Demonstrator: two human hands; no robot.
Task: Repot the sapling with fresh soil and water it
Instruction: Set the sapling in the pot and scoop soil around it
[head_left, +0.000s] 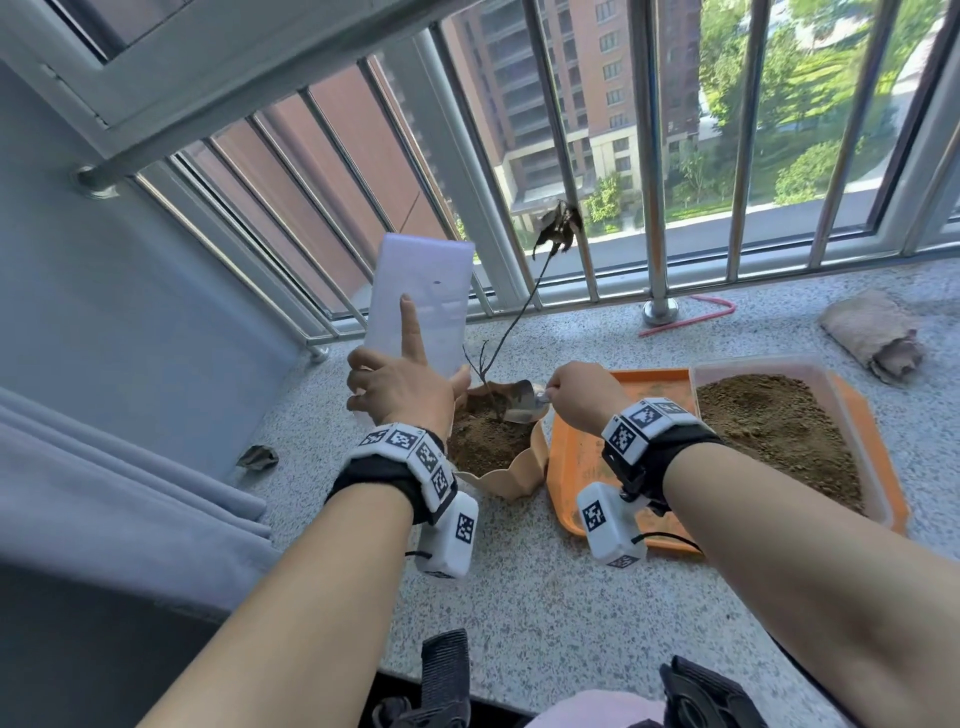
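Note:
A thin bare sapling (511, 327) with a few dried leaves at its top stands in a beige scalloped pot (511, 475) filled with brown soil. My left hand (402, 387) grips a translucent white plastic container (421, 301) just left of the pot, its index finger stretched up along the side. My right hand (579, 395) holds the handle of a small metal trowel (522, 402), whose blade rests over the soil beside the stem. A clear tub of loose soil (779, 436) sits on an orange tray (571, 462) to the right.
The speckled stone ledge (545, 597) runs along a metal window railing (657, 306). A crumpled cloth (872, 335) lies at the back right, a red wire hanger (691, 314) by the railing post. A dry leaf (257, 457) lies at left beside a grey curtain (104, 493).

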